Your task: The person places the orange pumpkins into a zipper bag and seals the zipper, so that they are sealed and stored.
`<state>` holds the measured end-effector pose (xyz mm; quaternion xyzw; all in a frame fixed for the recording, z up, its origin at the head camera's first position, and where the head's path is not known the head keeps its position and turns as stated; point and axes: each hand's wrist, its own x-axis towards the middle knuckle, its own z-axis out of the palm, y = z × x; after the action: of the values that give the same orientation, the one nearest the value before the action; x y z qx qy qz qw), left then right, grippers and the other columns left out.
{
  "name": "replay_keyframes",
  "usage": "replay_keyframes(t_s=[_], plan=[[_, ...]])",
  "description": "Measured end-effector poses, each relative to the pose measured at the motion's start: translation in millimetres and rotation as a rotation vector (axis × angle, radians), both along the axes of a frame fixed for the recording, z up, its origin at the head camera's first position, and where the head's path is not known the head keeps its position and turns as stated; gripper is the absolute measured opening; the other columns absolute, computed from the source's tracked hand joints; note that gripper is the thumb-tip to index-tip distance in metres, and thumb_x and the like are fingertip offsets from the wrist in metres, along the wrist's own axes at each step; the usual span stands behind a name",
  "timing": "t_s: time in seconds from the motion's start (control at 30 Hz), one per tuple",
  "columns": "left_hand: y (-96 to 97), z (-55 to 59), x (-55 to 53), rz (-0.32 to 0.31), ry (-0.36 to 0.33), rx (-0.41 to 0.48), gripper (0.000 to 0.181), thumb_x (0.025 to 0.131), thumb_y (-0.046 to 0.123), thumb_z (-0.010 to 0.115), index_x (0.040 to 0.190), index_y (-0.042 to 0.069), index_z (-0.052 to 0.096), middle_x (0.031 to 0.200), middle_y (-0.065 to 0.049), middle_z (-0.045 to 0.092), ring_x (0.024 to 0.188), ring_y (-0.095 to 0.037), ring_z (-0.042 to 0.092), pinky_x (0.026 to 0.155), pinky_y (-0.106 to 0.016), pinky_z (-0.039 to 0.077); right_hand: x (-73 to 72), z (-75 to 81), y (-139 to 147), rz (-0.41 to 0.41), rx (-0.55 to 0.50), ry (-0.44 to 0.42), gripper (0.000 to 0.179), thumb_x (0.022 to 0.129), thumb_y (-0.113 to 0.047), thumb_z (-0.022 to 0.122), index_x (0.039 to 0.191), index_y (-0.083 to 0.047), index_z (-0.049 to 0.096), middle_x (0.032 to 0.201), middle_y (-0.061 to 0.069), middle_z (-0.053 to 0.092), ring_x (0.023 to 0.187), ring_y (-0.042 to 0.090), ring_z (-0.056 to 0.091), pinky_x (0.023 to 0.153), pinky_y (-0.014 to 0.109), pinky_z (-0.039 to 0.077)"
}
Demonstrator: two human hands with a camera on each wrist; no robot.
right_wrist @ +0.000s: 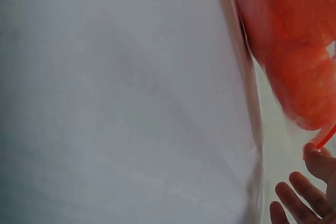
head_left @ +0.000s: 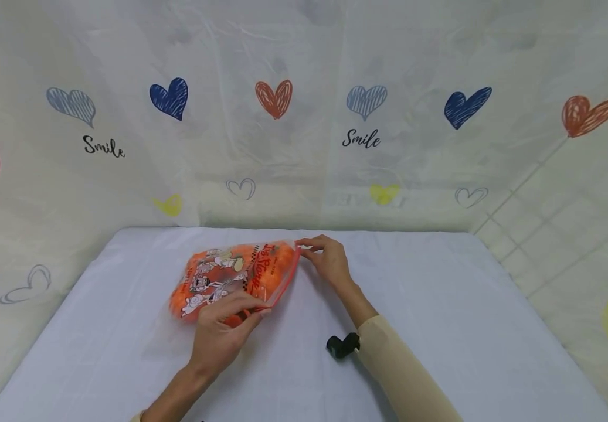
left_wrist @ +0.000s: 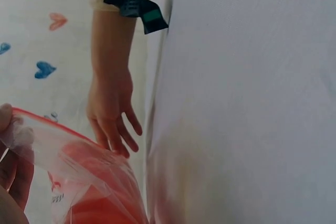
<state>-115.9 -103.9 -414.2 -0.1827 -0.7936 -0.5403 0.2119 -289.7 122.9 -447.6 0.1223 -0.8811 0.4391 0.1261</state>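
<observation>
A clear zip bag (head_left: 219, 275) with printed cartoon figures and a red zip strip lies on the white-covered table, bulging with something soft and orange. My left hand (head_left: 224, 334) pinches the near end of the red strip between thumb and fingers. At the strip's far end, my right hand (head_left: 330, 261) grips the corner with thumb and index finger. In the right wrist view the other fingers (right_wrist: 299, 198) of that hand spread away from the bag. The left wrist view shows the bag's clear top (left_wrist: 58, 135) stretched between both hands.
The table (head_left: 441, 305) has a white cloth over it. A small black device (head_left: 343, 346) sits at the right sleeve's cuff. Behind the table hangs a pale sheet (head_left: 304, 47) printed with hearts and the word Smile.
</observation>
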Motion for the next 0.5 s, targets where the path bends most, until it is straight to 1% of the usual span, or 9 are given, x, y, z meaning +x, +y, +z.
replay_keyframes(t_s=[0.13,0.27,0.37,0.5], plan=[[-1.0,-0.8,0.1,-0.002,0.007,0.007,0.015,0.088,0.013,0.083,0.102,0.017,0.082,0.097,0.008,0.080,0.082,-0.006,0.067,0.067,-0.017,0.053,-2.9,-1.7,-0.4,-0.017,-0.011,-0.026,0.022,0.088,-0.018,0.083,0.110,-0.022,0.083,0.111,0.004,0.080,0.100,0.026,0.076,0.082,0.036,0.057],[-1.6,-1.9,-0.5,-0.011,0.027,0.014,0.015,0.088,0.011,0.083,0.102,0.016,0.083,0.095,0.004,0.080,0.080,-0.006,0.066,0.066,-0.018,0.052,-5.6,-2.1,-0.4,-0.033,0.006,-0.030,0.022,0.088,-0.018,0.083,0.110,-0.021,0.083,0.109,0.005,0.080,0.099,0.025,0.076,0.078,0.032,0.055],[-1.7,-2.8,-0.7,-0.021,0.029,0.018,0.014,0.088,0.011,0.083,0.101,0.016,0.083,0.095,0.003,0.080,0.081,-0.006,0.066,0.066,-0.017,0.052,-7.1,-0.9,-0.3,-0.041,0.019,-0.032,0.022,0.089,-0.019,0.082,0.111,-0.022,0.083,0.109,0.004,0.080,0.098,0.025,0.076,0.077,0.031,0.054],[-1.4,-3.8,-1.0,-0.034,0.030,0.021,0.014,0.089,0.010,0.082,0.101,0.016,0.083,0.096,0.003,0.080,0.082,-0.006,0.066,0.066,-0.017,0.051,-8.6,1.4,-0.3,-0.039,0.035,-0.037,0.022,0.091,-0.020,0.081,0.112,-0.023,0.083,0.111,0.004,0.080,0.099,0.025,0.075,0.079,0.034,0.055]])
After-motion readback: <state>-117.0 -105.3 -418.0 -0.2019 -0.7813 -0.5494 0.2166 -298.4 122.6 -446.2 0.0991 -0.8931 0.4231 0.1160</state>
